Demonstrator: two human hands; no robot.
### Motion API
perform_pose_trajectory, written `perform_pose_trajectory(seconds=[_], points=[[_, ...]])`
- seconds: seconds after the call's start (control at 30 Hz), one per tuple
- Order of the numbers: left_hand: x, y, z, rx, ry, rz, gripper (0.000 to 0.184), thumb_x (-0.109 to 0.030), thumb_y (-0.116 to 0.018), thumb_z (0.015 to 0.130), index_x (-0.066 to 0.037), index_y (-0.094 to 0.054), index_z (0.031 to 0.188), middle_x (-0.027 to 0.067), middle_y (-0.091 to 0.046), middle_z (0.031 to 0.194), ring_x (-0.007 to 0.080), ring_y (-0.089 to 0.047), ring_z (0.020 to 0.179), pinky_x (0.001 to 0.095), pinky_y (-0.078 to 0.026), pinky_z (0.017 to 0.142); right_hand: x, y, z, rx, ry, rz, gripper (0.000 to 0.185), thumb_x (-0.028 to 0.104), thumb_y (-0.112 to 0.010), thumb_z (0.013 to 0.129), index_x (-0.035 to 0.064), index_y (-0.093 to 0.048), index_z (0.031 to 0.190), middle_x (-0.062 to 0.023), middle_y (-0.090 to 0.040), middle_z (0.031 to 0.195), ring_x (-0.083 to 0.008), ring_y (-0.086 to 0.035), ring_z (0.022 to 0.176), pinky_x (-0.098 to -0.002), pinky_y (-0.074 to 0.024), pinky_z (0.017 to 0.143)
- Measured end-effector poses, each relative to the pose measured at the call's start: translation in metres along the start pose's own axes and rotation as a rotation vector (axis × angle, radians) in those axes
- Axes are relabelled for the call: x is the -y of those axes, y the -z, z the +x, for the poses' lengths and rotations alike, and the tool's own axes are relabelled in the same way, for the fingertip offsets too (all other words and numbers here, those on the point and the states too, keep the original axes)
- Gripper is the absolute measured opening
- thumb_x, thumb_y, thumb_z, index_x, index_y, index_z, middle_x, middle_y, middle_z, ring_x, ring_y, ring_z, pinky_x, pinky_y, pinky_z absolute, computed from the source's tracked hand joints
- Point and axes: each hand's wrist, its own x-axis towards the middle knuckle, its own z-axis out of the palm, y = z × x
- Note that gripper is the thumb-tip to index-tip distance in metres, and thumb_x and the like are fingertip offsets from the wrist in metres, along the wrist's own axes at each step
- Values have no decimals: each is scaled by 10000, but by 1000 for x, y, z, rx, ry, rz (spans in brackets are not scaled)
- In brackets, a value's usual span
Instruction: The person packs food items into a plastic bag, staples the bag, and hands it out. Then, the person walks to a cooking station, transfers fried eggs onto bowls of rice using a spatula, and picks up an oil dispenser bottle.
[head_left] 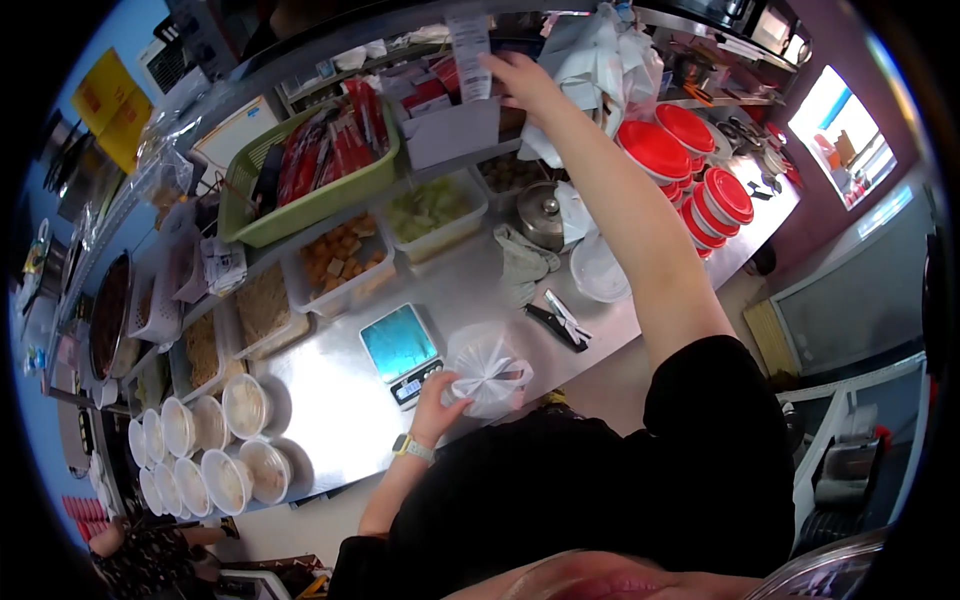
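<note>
My left hand (437, 408), with a watch on the wrist, grips the edge of a tied clear plastic bag (490, 380) at the table's front edge. What is inside the bag is hard to make out. Right beside it lies a kitchen scale (400, 346) with a shiny blue-reflecting plate. My right hand (522, 84) is stretched far forward to the shelf, its fingers closed on the edge of a printed paper slip (470, 60). Below that slip stands a white box (452, 135) with red packets. A stapler (556, 326) and a box cutter-like tool (567, 313) lie right of the bag.
Tubs of orange cubes (342, 262) and green pieces (428, 212) line the table's back. Several filled round containers (246, 404) stand left, red-lidded bowls (655, 150) right. A green basket (245, 190) sits on the shelf. Another person (150, 560) is at lower left.
</note>
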Motion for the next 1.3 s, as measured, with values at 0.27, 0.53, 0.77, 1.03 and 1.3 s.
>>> perform_pose_trajectory(seconds=[0.27, 0.53, 0.77, 1.03, 1.3], points=[[7, -48, -23, -264, 186, 25, 463, -131, -805, 699, -3, -543, 1058, 161, -586, 1058, 324, -567, 1013, 396, -450, 919, 20, 54, -101, 494, -42, 24, 302, 216, -669, 888, 16, -604, 1104, -48, -643, 933, -121, -599, 809, -298, -497, 723], [-45, -135, -8, -631, 496, 41, 369, -5, -625, 803, 35, -497, 1147, 159, -529, 1110, 285, -513, 1068, 371, -389, 984, -25, 379, -9, -270, 998, -103, 174, -84, -552, 908, 2, -533, 1058, -201, -625, 1178, -227, -623, 1058, -309, -492, 950], [-74, -181, 21, -910, 583, -45, 327, -44, -556, 918, 32, -451, 1219, 157, -537, 1173, 235, -513, 1100, 351, -410, 966, -161, 488, 142, -330, 597, -926, 224, 150, -558, 899, 129, -543, 1122, -233, -658, 987, -391, -638, 939, -462, -504, 779], [-108, -186, 38, -1073, 622, 108, 325, -116, -589, 920, -6, -452, 1193, 103, -487, 1154, 206, -473, 1104, 329, -418, 937, -217, 504, 190, -50, 601, -1059, 345, 97, -510, 865, 154, -469, 1203, -215, -671, 935, -417, -638, 910, -512, -489, 836], [-111, -178, 37, -947, 690, 344, 223, -155, -447, 1002, 35, -510, 1099, 154, -534, 1087, 258, -515, 1022, 376, -417, 922, -222, 512, 213, 36, 298, -1142, 416, 288, -457, 943, 206, -519, 1346, -229, -653, 1052, -414, -643, 923, -481, -500, 858]])
